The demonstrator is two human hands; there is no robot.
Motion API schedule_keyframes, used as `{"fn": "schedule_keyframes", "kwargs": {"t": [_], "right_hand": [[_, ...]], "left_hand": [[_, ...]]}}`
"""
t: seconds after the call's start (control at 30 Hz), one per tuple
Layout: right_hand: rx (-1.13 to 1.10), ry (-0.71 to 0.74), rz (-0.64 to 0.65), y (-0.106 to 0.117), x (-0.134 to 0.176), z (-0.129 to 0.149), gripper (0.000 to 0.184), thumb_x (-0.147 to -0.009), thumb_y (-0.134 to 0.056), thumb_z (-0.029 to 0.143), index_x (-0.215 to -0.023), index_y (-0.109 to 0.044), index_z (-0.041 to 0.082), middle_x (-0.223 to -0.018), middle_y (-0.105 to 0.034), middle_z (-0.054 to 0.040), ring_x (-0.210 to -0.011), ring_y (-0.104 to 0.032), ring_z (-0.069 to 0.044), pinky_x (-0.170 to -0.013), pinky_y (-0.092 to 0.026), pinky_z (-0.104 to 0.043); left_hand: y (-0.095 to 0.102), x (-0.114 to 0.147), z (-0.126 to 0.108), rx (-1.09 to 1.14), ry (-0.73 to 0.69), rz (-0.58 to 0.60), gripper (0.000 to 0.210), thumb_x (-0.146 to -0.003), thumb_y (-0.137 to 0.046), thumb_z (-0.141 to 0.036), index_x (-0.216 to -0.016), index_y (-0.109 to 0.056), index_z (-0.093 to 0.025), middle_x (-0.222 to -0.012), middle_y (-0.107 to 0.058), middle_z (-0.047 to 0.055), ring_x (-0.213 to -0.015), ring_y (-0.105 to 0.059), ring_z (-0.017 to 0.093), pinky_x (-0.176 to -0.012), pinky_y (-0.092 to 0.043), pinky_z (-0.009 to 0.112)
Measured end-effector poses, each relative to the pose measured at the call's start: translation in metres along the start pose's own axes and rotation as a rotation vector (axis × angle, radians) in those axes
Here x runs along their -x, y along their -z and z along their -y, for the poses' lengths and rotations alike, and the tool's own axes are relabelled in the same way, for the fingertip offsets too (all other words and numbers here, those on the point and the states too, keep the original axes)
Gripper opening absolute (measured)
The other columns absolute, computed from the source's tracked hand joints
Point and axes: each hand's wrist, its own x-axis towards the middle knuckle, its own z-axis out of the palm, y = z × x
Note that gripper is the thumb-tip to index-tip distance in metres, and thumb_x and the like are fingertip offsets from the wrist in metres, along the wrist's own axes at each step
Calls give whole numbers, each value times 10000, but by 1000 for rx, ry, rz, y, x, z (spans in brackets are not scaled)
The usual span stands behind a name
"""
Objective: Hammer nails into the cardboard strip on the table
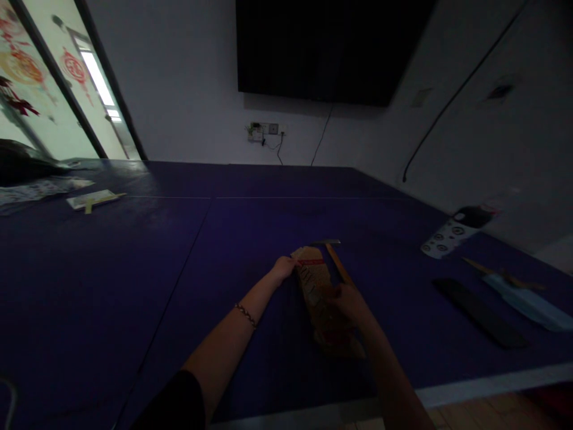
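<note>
A long brown piece of printed cardboard or a paper packet with a red stripe lies on the purple-blue tabletop. My left hand pinches its far left edge, fingers closed. Bent over its right side is my right hand, its fingers drawn together at the surface; dim light hides whether they grip the cardboard or something small. Just beyond the right hand lies a hammer, its wooden handle running toward that hand and its metal head past the cardboard's far end.
To the right lie a dark flat case, a light blue cloth-like item and a patterned bottle with a dark top. A white tray-like item and a black bag are far left. A wall-mounted TV hangs beyond.
</note>
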Motion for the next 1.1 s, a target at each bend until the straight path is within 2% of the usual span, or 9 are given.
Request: {"fn": "schedule_keyframes", "kwargs": {"t": [0.17, 0.3, 0.4, 0.67, 0.77, 0.87, 0.97, 1.03, 1.1], "right_hand": [[-14, -4, -37, 2, 3, 1, 131, -691, -643, 281, -764, -653, 172, -800, -701, -71, -786, -642, -196, -586, -408, -218], [-29, -4, -72, 2, 9, 3, 178, -710, -618, 296, -810, -654, 154, -840, -700, -96, -791, -647, -210, -608, -420, -235], [-44, -5, -102, 0, 14, 5, 205, -713, -613, 296, -845, -644, 142, -869, -696, -111, -819, -643, -231, -630, -426, -253], [-129, -45, -224, 21, 23, 2, 262, -789, -519, 253, -972, -599, 82, -938, -681, -166, -876, -633, -250, -745, -450, -287], [-196, -38, -395, 30, 44, 25, 307, -853, -392, 259, -1059, -538, 85, -1058, -626, -181, -962, -591, -241, -816, -426, -307], [-509, 276, -608, 18, 74, 77, 248, -842, -407, 324, -902, -580, 157, -883, -671, -114, -833, -618, -225, -740, -453, -312], [-708, 725, -264, -14, 92, 138, 224, -846, -414, 295, -777, -599, 191, -762, -669, -61, -722, -616, -177, -688, -457, -274], [-829, 843, -40, -39, 93, 168, 242, -836, -434, 295, -691, -597, 190, -704, -659, -48, -686, -601, -167, -682, -450, -271], [-868, 854, 32, -59, 87, 184, 312, -840, -427, 327, -603, -573, 186, -581, -624, -23, -557, -568, -144, -589, -446, -255]], "left_hand": [[8, 6, -2, -193, 26, 128, 229, -843, -512, -290, -989, -581, -128, -1030, -587, 48, -889, -574, 199, -769, -484, 361], [17, 15, -5, -258, -28, 98, 141, -765, -541, -170, -716, -672, -152, -750, -669, 25, -783, -599, 184, -765, -458, 295], [28, 23, -10, -284, -58, 58, 206, -737, -494, -130, -720, -697, -166, -699, -676, 36, -740, -606, 187, -731, -457, 279], [96, 80, -35, -320, -138, 63, 178, -715, -535, -172, -738, -710, -192, -776, -680, 50, -753, -605, 178, -769, -439, 269], [123, 113, -39, -312, -142, 76, 194, -755, -526, -259, -769, -705, -184, -794, -677, 60, -756, -602, 181, -759, -443, 276], [138, 139, -40, -270, -124, 80, 250, -778, -518, -332, -782, -693, -154, -805, -675, 71, -779, -594, 186, -780, -437, 295], [143, 152, -36, -174, -88, 82, 298, -778, -524, -387, -837, -684, -143, -879, -676, 77, -872, -580, 205, -838, -415, 312], [143, 154, -32, -51, -61, 81, 368, -784, -507, -439, -917, -669, -136, -906, -671, 86, -898, -574, 216, -830, -420, 314], [144, 153, -25, 61, -23, 106, 463, -791, -472, -495, -993, -645, -115, -851, -667, 94, -817, -586, 207, -738, -445, 297]]}}
